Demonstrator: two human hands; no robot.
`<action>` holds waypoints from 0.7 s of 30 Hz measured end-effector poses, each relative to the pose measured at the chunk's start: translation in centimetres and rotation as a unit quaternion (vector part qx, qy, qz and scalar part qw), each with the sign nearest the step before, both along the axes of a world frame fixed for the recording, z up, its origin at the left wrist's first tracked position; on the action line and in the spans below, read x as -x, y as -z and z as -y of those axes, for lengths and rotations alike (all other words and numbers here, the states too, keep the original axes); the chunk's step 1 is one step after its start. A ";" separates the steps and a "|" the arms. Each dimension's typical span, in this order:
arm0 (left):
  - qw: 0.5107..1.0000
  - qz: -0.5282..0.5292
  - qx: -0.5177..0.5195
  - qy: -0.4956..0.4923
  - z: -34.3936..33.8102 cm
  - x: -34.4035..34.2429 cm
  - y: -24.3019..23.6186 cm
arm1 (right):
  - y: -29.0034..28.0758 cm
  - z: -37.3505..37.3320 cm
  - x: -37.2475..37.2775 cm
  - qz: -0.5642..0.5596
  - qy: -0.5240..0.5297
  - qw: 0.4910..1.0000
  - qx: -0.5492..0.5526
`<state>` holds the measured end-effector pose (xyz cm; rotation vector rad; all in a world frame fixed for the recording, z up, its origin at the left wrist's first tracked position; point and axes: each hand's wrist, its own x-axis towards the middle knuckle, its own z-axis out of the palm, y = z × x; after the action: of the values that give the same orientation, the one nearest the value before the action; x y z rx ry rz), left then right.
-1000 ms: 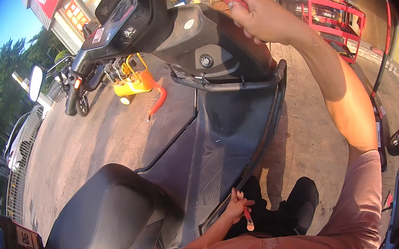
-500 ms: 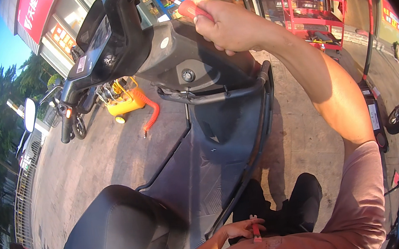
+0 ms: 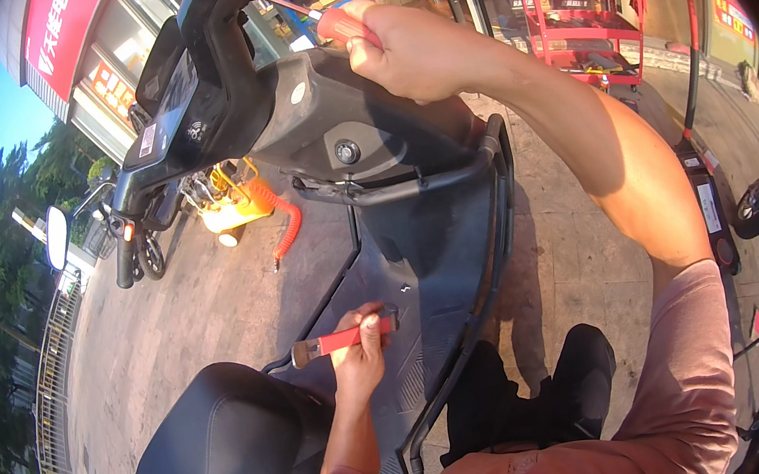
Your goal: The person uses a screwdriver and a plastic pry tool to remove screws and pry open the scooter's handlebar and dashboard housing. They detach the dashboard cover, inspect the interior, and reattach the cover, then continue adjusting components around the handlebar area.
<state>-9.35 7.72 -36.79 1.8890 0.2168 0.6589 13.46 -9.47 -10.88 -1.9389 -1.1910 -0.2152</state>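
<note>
My right hand (image 3: 409, 49) is closed round the red handle of a screwdriver (image 3: 344, 25). Its thin shaft slants up and left to the scooter's handlebar (image 3: 226, 28), where the tip meets dark plastic near an orange light; exact contact is hard to see. Over the footboard (image 3: 382, 369) my left hand (image 3: 358, 358) grips a red bar-shaped tool (image 3: 340, 340) with dark ends, thumb on top. The tool lies nearly level, apart from the seat. The scooter's grey front panel (image 3: 313, 117) with a round key lock (image 3: 347, 152) is below my right hand.
A black seat (image 3: 225, 445) fills the lower left. Beyond the scooter stands a yellow air compressor (image 3: 234, 212) with a coiled red hose (image 3: 286, 225). A red tool cart (image 3: 585, 17) is at the upper right. Another vehicle's wheel (image 3: 753, 208) shows at the right edge.
My left hand has risen from near my waist to above the footboard, bringing the red tool with it. My right hand still holds the screwdriver at the handlebar; the view has shifted slightly.
</note>
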 end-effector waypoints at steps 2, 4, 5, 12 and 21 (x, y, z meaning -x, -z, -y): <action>0.985 0.173 -0.014 -0.003 -1.8 -1.6 -5.2 | 0.4 -0.5 -0.6 0.049 0.012 0.998 -0.028; 0.960 0.270 -0.062 -0.037 -2.8 -3.5 -10.6 | 0.9 -1.2 -1.4 0.082 0.012 0.995 -0.058; 0.947 0.282 -0.147 -0.045 -3.6 -4.4 -13.7 | 1.1 -1.6 -1.8 0.086 0.014 0.994 -0.066; 0.904 0.364 -0.223 -0.006 -3.6 -10.7 -27.4 | 1.4 -1.8 -2.2 0.052 0.014 0.997 -0.060; 0.917 0.359 -0.168 0.051 -4.8 -13.4 -32.4 | 0.2 -0.6 -0.7 0.030 0.063 0.997 0.016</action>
<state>4.08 12.53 -4.39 1.8239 -0.4941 1.3289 14.13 -8.90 -11.03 -2.0502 -1.1190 -0.3242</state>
